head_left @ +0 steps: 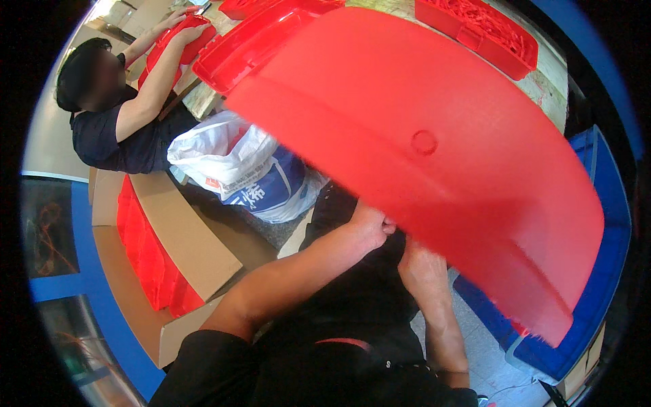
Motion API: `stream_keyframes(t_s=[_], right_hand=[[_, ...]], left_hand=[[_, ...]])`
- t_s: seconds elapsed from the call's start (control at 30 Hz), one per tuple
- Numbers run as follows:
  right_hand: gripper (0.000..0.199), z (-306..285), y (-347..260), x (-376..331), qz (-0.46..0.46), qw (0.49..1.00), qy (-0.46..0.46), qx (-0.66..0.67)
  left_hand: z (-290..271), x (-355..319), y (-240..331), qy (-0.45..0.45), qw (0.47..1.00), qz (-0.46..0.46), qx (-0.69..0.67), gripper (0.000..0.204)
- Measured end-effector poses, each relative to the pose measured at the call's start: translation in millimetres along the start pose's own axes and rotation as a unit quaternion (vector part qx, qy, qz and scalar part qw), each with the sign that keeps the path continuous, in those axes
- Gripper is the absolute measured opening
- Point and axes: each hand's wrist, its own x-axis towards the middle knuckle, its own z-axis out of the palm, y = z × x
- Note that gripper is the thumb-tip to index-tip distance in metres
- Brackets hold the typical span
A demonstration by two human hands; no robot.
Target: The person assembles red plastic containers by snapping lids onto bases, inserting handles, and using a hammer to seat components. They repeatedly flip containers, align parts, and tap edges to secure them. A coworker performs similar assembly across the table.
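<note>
Big red panel filling the view, both my hands sitting at its lower edge

Red panel (427, 183) is taking up most of the upper right, slanting close to the camera, a round ring mark showing near its middle. Its lower edge is running from upper left to lower right and partly covering my hands. My left hand (371, 224) is sitting right at that edge, fingers bending inward like a fist; whether they're gripping the panel, I can't tell. My right hand (422, 266) is sitting just beside it, fingers hiding behind the panel; grasping or released, can't tell either. Both forearms are lying across my dark shirt (305, 373).

Surroundings, quick: to my left, an open cardboard box (196, 230) is holding red molded parts (146, 251). Past my left forearm, a white and blue plastic bag (237, 166) is slumping near the table (555, 88). On that table, a red tray (230, 61) is lying partly behind the panel's upper left end; a red bin (512, 66) is standing at top right, red strips (488, 27) filling it. A blue crate (614, 237) is showing on the right, panel covering part of it. At upper left, a co-worker (98, 139) in dark clothing is touching a red piece (163, 54) with both hands.
</note>
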Motion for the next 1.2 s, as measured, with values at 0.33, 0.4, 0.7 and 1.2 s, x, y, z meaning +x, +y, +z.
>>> stream_keyframes(t_s=[0.33, 0.4, 0.7, 1.2], right_hand=[[0.061, -28, -11, 14, 0.099, 0.976, -0.041, 0.189], [0.061, -31, -11, 10, 0.100, 0.976, -0.013, 0.194], [0.058, -5, 5, 13, 0.040, 0.988, 0.016, 0.147], [0.034, -50, 28, -35, 0.006, 0.949, 0.186, 0.254]], left_hand=[[-7, 13, -5, 0.003, 1.000, -0.020, 0.002, 0.009], [-8, 12, -5, 0.008, 1.000, -0.009, 0.010, 0.009], [-1, 2, -1, 0.002, 1.000, 0.000, -0.002, 0.010], [6, 5, 23, 0.030, 0.998, -0.020, 0.044, 0.017]])
